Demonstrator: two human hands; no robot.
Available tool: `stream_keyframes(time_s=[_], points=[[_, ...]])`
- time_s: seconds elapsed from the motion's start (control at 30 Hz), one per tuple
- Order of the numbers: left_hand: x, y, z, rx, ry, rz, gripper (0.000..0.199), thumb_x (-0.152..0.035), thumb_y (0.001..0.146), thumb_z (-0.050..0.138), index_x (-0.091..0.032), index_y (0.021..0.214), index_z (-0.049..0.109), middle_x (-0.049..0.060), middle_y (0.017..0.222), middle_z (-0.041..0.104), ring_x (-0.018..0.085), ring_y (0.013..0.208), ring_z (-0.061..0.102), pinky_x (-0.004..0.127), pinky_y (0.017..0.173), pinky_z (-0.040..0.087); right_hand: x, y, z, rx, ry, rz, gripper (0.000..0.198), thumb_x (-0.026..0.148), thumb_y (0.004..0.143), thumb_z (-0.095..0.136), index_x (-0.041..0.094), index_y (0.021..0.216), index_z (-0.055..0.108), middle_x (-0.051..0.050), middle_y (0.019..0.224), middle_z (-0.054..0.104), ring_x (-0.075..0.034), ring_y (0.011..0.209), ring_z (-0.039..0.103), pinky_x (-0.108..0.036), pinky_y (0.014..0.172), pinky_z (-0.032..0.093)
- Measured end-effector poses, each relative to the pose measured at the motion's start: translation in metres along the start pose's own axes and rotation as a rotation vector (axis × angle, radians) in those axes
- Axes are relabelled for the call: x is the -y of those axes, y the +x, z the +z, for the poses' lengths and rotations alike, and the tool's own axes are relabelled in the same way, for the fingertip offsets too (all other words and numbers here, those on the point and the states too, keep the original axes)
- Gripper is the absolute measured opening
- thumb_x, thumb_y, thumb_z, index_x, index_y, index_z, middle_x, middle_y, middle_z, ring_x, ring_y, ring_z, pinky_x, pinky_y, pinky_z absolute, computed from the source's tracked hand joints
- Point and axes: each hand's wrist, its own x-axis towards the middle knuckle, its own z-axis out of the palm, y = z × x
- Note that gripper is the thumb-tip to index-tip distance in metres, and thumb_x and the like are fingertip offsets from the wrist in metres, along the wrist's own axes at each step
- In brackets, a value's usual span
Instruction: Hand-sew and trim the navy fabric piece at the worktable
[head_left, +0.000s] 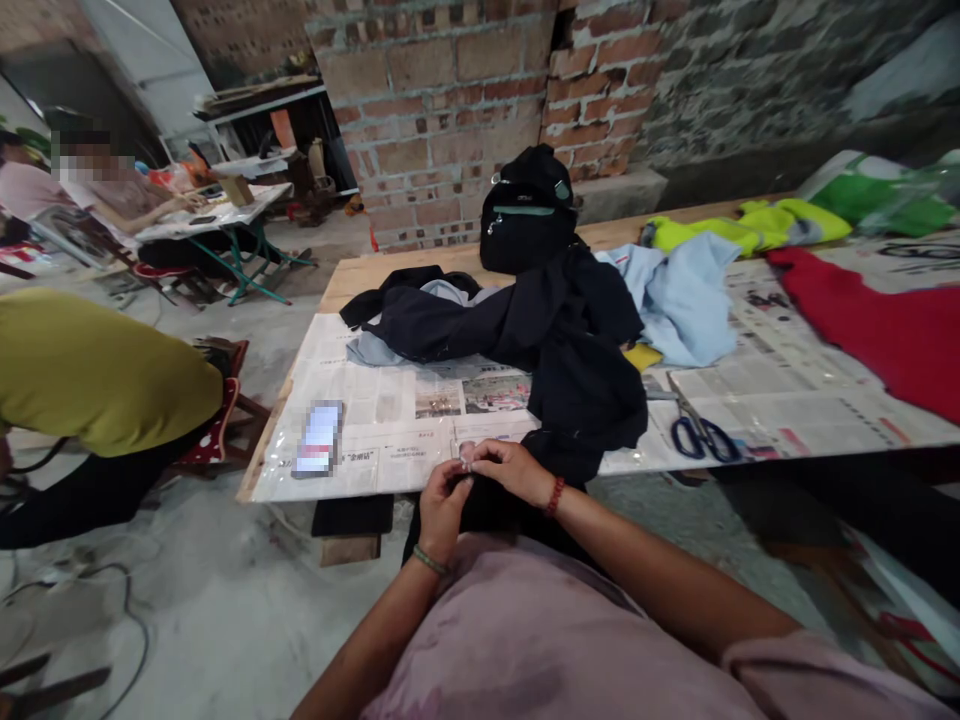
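At the table's near edge my left hand (444, 495) and my right hand (510, 468) meet, fingertips pinched together. Between them is a small, pale, shiny piece (466, 455), too small to name; both hands appear to grip it. Just beyond and to the right lies a heap of dark navy cloth (555, 330), one end hanging toward my lap. Light blue cloth (686, 300) is bunched behind it. Scissors (701, 430) with dark blue handles rest to the right. A phone (317, 440) with a lit screen lies to the left.
Newspaper under clear plastic covers the wooden table (352, 275). A black bag (529, 210) stands at the back. Red cloth (877, 330) and a yellow-green garment (757, 225) lie to the right. A person in a mustard top (105, 370) sits close on the left; others sit farther back.
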Motion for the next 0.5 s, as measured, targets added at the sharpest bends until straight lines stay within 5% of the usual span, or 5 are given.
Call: stream_keyframes(time_s=[0.13,0.5], points=[[0.004,0.002,0.004,0.043,-0.129,-0.189,0.017,-0.023,0.063,0.067,-0.016,0.077,0.065,0.0,0.073,0.065,0.013,0.071,0.056,0.026,0.072,0.043,-0.004,0.001,0.004,-0.088,0.242,0.102,0.015,0.026,0.059,0.066,0.016,0.063,0.056,0.003,0.065,0.057,-0.009,0.063,0.049,-0.024,0.067,0.038],[0.007,-0.001,0.005,0.023,-0.132,-0.189,0.017,-0.027,0.062,0.069,-0.016,0.075,0.066,0.0,0.073,0.065,0.012,0.068,0.056,0.025,0.068,0.042,-0.014,0.005,0.01,-0.136,0.631,0.346,0.026,0.024,0.044,0.075,0.015,0.055,0.053,0.003,0.05,0.056,-0.007,0.049,0.046,-0.022,0.056,0.034]])
